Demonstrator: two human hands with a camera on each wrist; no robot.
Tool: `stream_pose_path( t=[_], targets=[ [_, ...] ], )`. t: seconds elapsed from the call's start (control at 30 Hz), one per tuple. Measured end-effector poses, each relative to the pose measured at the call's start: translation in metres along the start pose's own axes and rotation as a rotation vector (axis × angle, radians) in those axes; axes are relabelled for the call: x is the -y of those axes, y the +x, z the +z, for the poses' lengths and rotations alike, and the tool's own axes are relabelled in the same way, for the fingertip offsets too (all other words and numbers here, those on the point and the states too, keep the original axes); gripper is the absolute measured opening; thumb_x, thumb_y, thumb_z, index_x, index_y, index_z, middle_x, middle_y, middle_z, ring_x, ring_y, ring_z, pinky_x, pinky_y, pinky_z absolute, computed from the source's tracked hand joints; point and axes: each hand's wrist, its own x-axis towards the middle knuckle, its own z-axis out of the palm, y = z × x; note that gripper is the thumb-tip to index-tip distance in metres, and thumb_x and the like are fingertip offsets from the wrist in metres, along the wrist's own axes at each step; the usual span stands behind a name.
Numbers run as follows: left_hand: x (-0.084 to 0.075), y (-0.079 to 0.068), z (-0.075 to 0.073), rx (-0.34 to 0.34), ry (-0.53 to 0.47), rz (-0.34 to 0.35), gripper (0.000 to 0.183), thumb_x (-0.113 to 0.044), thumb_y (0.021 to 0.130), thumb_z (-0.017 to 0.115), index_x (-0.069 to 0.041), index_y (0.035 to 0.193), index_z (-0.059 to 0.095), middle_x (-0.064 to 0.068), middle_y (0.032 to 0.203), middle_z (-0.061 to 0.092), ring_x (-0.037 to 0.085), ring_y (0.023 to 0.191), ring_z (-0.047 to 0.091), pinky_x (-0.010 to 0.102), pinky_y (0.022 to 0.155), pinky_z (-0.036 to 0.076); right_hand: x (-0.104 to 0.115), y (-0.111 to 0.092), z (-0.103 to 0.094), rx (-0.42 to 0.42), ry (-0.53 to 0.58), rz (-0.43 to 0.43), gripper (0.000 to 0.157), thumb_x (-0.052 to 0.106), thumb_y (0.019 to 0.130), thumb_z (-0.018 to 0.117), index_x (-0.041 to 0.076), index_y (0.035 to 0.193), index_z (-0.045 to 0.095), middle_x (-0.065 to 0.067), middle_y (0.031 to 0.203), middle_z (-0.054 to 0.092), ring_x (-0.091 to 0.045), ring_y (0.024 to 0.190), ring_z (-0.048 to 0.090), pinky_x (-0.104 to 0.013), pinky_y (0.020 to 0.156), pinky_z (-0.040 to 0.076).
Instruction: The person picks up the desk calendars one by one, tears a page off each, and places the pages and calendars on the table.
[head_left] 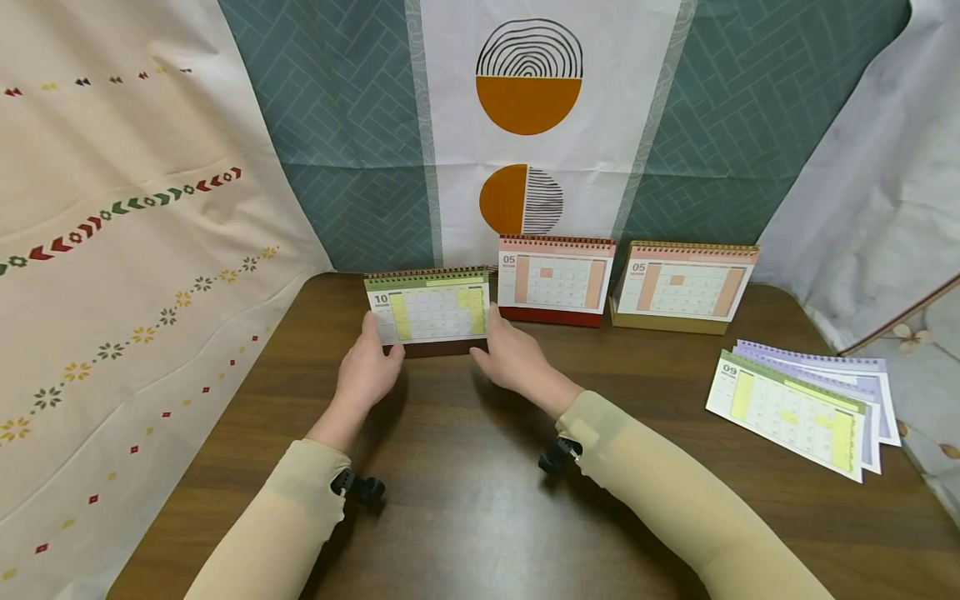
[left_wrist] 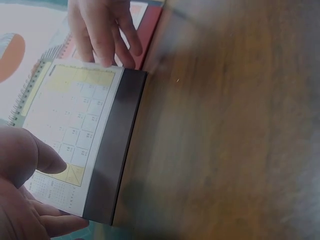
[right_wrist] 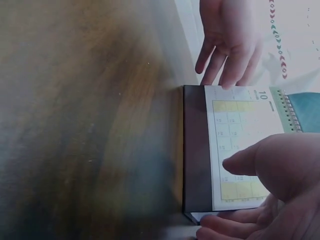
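A desk calendar [head_left: 438,312] with a green header, yellow columns and the number 10 stands on a dark brown base, at the back left of the table. My left hand [head_left: 366,364] is at its left edge, the thumb in front of the page and the other fingers along the side. At the opposite edge is my right hand [head_left: 517,354], its fingers fairly straight by the side and its thumb out in front. Both wrist views show the calendar [left_wrist: 70,120] between the two hands, fingertips right at its side edges.
Close to the right hand stands a pink calendar [head_left: 555,279] on a red base. Farther right is another pink calendar [head_left: 686,287] on a tan base. Loose calendar sheets [head_left: 787,417], green and purple, lie fanned on the wooden table [head_left: 465,500]. Patterned cloths hang behind.
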Motion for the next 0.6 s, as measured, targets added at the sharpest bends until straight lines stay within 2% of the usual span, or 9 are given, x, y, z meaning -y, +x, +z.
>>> stream_pose_path(
  t=[0.03,0.1,0.13,0.23,0.3,0.4,0.53,0.6],
  targets=[
    [0.007,0.006,0.002,-0.018,0.010,0.009,0.082,-0.022,0.110,0.058,0.007,0.171,0.011,0.039,0.158,0.049,0.054,0.135,0.059,0.065,0.106,0.047,0.001,0.002,0.000,0.001,-0.002,-0.001,0.091,0.034,0.113,0.066,-0.008,0.172,0.011,-0.026,0.175,0.030,-0.036,0.156,0.044,-0.052,0.118,0.046],
    [0.010,0.013,0.001,-0.019,0.011,0.001,0.083,-0.023,0.108,0.058,0.006,0.171,0.012,0.039,0.157,0.049,0.054,0.135,0.058,0.066,0.107,0.047,0.004,0.006,0.000,0.001,-0.005,-0.001,0.091,0.034,0.113,0.066,-0.008,0.172,0.012,-0.026,0.176,0.030,-0.037,0.157,0.043,-0.052,0.119,0.045],
    [0.018,0.021,0.004,-0.033,0.029,0.005,0.084,-0.024,0.107,0.060,0.006,0.171,0.013,0.040,0.155,0.051,0.054,0.134,0.059,0.065,0.106,0.048,0.005,0.009,0.000,0.000,-0.008,-0.003,0.090,0.033,0.113,0.066,-0.008,0.172,0.012,-0.026,0.176,0.031,-0.037,0.157,0.042,-0.052,0.120,0.044],
    [0.021,0.031,0.001,-0.023,0.022,-0.006,0.086,-0.025,0.107,0.059,0.004,0.172,0.012,0.038,0.156,0.051,0.053,0.135,0.059,0.064,0.106,0.048,0.007,0.017,0.001,-0.001,-0.027,0.001,0.089,0.034,0.113,0.066,-0.008,0.172,0.014,-0.026,0.175,0.032,-0.038,0.157,0.042,-0.052,0.121,0.043],
    [0.015,0.033,-0.005,0.005,0.004,-0.025,0.085,-0.024,0.108,0.057,0.003,0.173,0.009,0.037,0.159,0.049,0.053,0.138,0.056,0.064,0.109,0.046,0.008,0.022,0.002,-0.005,-0.040,0.010,0.088,0.034,0.113,0.065,-0.008,0.172,0.016,-0.027,0.174,0.035,-0.038,0.155,0.045,-0.052,0.119,0.045],
    [0.013,0.037,-0.008,0.009,-0.009,-0.013,0.085,-0.024,0.108,0.057,0.001,0.174,0.008,0.036,0.159,0.050,0.052,0.137,0.058,0.062,0.108,0.047,0.009,0.029,0.001,-0.007,-0.061,0.034,0.085,0.035,0.113,0.064,-0.006,0.173,0.018,-0.027,0.171,0.040,-0.038,0.150,0.051,-0.053,0.114,0.049],
    [0.011,0.044,-0.006,0.007,-0.002,-0.003,0.083,-0.023,0.108,0.056,0.002,0.173,0.010,0.037,0.157,0.050,0.052,0.137,0.058,0.061,0.109,0.047,0.006,0.041,0.002,-0.031,-0.094,0.048,0.084,0.037,0.113,0.062,-0.006,0.172,0.021,-0.026,0.165,0.048,-0.037,0.141,0.059,-0.054,0.105,0.055],
    [0.023,0.058,0.002,0.008,-0.005,-0.005,0.084,-0.024,0.108,0.056,0.002,0.173,0.008,0.037,0.157,0.051,0.053,0.137,0.057,0.063,0.107,0.047,0.001,0.050,0.006,-0.056,-0.105,0.046,0.084,0.038,0.112,0.063,-0.006,0.171,0.024,-0.025,0.158,0.054,-0.036,0.134,0.062,-0.054,0.100,0.057]
  ],
)
